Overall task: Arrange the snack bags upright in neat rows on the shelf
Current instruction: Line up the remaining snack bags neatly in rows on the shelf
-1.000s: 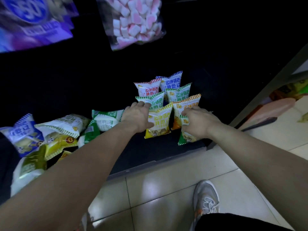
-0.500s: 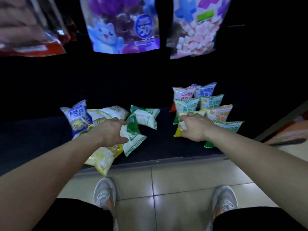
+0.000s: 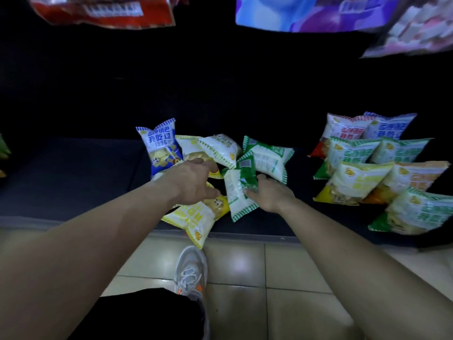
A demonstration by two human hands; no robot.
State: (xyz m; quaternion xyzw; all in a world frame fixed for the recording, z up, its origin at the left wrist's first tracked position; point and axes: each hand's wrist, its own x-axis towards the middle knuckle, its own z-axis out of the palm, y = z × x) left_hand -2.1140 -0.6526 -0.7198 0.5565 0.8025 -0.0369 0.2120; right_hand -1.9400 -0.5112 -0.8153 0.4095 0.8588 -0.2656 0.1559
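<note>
A loose heap of snack bags lies on the dark bottom shelf (image 3: 73,173): a blue bag (image 3: 159,143), pale yellow-striped bags (image 3: 217,148), a green-and-white bag (image 3: 268,155) and a yellow bag (image 3: 193,217) that overhangs the shelf's front edge. My left hand (image 3: 193,182) rests palm down on the heap with its fingers spread. My right hand (image 3: 268,196) pinches a crumpled green-and-white bag (image 3: 236,195) at the heap's right side. Further right, several bags stand upright in two rows, among them a red one (image 3: 343,131), a yellow one (image 3: 353,182) and a green one (image 3: 421,212) in front.
Large bags hang above the shelf: a red one (image 3: 105,11), a blue-purple one (image 3: 306,13) and a pink one (image 3: 416,38). Below the shelf's edge lies a tiled floor (image 3: 282,278) with my grey shoe (image 3: 191,273) on it.
My right hand has left the upright rows and moved left onto the green-and-white bag in the heap. My left hand stays on the heap. The view has swung left.
</note>
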